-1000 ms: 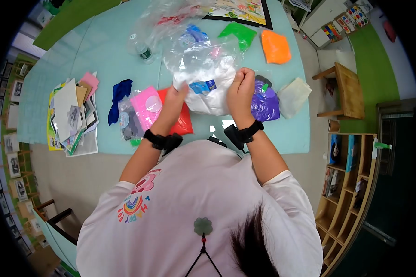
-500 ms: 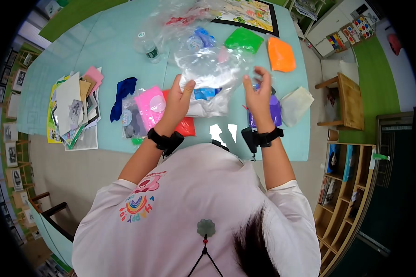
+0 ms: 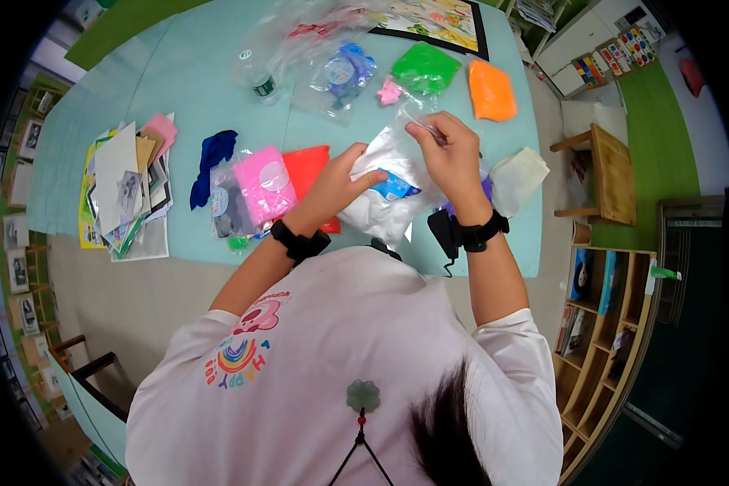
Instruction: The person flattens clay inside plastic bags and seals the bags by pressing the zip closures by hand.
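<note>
A clear bag of white material [image 3: 373, 212] with a blue label is tilted between my hands, near the table's front edge. My left hand [image 3: 340, 182] grips its left side, thumb on the front by the label. Pinched in the fingers of my right hand [image 3: 448, 150] is the gathered clear top of the bag. A pink packet [image 3: 265, 185] and a red packet [image 3: 305, 168] lie left of the bag. Partly hidden behind my right wrist is a purple packet [image 3: 486, 188]. A small pink lump [image 3: 389, 91] sits beyond the bag.
Green [image 3: 426, 69] and orange [image 3: 492, 92] packets lie at the back right, with a pale packet [image 3: 519, 182] nearer. A plastic bottle [image 3: 262, 83] stands beside crumpled clear bags. Dark blue cloth [image 3: 212, 168] and a paper stack [image 3: 120, 186] are left. A framed picture [image 3: 437, 24] is behind.
The white bag has turned and its top is now gathered narrow. My right hand let go of its side, opened, then closed on the top. The small pink lump has come into clear view.
</note>
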The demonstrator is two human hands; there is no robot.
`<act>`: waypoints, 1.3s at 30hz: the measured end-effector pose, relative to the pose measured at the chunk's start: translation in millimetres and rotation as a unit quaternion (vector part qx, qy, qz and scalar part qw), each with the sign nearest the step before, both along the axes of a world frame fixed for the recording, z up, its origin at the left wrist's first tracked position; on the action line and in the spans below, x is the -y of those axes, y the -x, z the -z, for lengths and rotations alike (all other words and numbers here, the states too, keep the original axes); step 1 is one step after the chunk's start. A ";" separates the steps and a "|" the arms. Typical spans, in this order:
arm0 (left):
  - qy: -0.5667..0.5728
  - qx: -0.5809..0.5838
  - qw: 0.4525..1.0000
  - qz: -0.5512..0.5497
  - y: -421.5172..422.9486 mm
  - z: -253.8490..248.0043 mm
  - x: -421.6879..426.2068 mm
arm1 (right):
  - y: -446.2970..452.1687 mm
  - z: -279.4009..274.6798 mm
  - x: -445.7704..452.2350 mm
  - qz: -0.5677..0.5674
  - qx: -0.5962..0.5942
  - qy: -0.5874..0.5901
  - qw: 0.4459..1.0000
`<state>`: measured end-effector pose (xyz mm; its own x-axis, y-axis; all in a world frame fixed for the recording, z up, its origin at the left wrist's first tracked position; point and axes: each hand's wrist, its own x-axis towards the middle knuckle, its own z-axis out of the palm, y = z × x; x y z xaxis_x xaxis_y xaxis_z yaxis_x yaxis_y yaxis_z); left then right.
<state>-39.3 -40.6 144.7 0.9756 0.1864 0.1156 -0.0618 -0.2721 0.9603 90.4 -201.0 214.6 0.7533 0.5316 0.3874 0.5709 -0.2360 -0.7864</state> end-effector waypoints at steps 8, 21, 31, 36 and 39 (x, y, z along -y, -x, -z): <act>0.089 -0.058 0.993 0.045 -0.1 35.7 -7.5 | 21.8 30.0 0.3 -0.045 0.011 0.044 0.998; 0.202 -0.049 0.977 -0.043 1.1 89.0 -10.0 | -4.1 78.1 41.7 -0.134 -0.031 0.307 0.942; 0.103 -0.068 0.985 -0.118 -2.0 132.9 -24.0 | 22.1 145.8 18.0 -0.074 0.034 0.246 0.966; -0.027 -0.080 0.963 -0.255 6.4 110.3 -39.4 | 7.8 123.7 12.2 -0.096 -0.167 0.200 0.961; 0.158 -0.186 0.964 -0.101 5.8 89.1 -40.3 | 7.7 129.5 9.5 -0.111 -0.270 0.131 0.948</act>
